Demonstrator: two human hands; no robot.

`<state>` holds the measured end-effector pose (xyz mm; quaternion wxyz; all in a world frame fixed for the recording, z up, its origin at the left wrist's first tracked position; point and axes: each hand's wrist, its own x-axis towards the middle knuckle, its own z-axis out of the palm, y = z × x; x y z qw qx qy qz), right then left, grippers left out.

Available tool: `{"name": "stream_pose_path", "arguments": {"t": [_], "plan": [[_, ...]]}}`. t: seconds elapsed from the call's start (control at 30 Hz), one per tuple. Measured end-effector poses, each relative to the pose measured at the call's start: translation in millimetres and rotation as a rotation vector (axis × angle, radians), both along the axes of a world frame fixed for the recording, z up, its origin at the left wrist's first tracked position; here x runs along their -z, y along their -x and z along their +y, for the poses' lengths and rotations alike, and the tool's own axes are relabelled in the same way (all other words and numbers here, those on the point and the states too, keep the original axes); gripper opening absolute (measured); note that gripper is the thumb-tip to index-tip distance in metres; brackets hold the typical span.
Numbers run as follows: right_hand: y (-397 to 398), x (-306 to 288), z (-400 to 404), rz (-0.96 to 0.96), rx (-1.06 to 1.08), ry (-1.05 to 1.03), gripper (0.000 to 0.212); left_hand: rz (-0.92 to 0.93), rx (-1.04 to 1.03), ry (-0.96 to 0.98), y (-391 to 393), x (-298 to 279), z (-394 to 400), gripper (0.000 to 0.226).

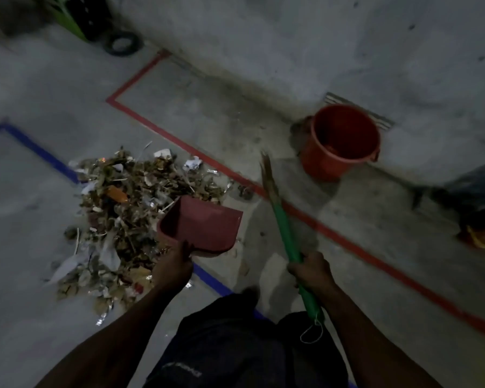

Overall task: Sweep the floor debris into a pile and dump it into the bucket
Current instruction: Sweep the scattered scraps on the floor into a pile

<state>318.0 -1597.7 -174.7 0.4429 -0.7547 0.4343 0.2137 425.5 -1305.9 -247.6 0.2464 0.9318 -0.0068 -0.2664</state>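
A rough, matt concrete floor (53, 88) is seen; smooth plastic is shown by the bucket (339, 141) and dustpan (205, 225); foil scraps glint in the debris pile (129, 208)

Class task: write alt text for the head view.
A person's left hand holds a red dustpan beside a debris pile, while the right hand grips a green-handled broom; an orange bucket stands by the wall.

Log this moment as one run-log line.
left hand: holds dustpan | right hand: grips broom | debris pile: on floor | bucket: upright, beyond red tape
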Motion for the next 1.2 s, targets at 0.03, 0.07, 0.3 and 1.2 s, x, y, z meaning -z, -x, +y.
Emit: {"name": "stream_pose_path", "arguments": {"t": [0.03, 0.07, 0.3, 1.2], "plan": [[-11, 3, -14, 0.004, -0.012, -0.010, 0.022, -0.001, -0.021, -0.004, -1, -9, -12, 0.049], [-21, 7, -27, 0.017, -0.023, -0.019, 0.022, -0.009, -0.034, -0.014, -3, -13, -23, 0.047], [-80, 55, -112, 0.146, -0.171, -0.091, 0.028, -0.053, -0.304, -0.107, 15, -20, -101, 0.050], [-59, 47, -286, -0.148, -0.949, -0.138, 0.014, -0.006, -0.962, -0.163, 203, -20, -346, 0.034]]}}
